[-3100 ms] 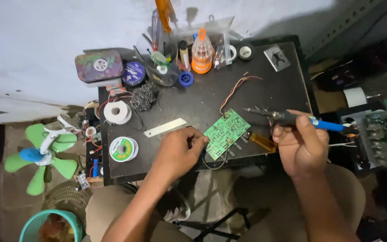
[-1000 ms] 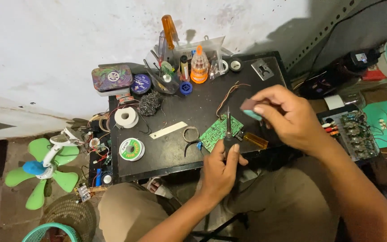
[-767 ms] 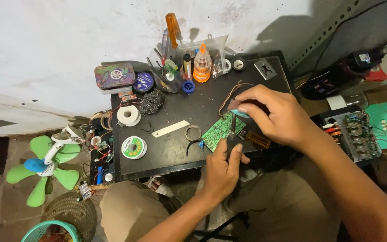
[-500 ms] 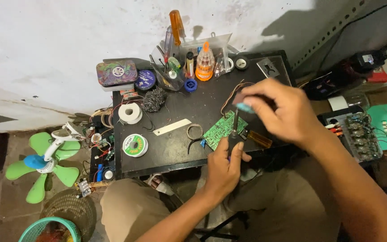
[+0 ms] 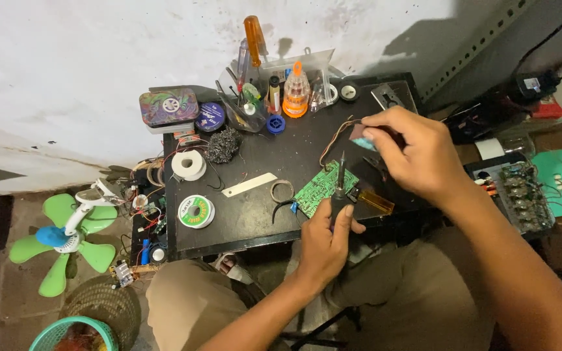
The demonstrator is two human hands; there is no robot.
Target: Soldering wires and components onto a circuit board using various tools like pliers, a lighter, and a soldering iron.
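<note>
While gripped by left hand [image 5: 325,242]: soldering iron [image 5: 340,188].

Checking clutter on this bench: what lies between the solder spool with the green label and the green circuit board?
In the head view, a pale flat strip and a small wire ring lie on the black table between the solder spool and circuit board.

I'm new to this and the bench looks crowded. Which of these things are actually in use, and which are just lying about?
In use:
- left hand gripping a soldering iron
- green circuit board under its tip
- right hand holding a small dark piece

Lying about:
- solder spool
- white tape roll
- steel wool
- orange-handled screwdriver
- round tin
- green fan
</note>
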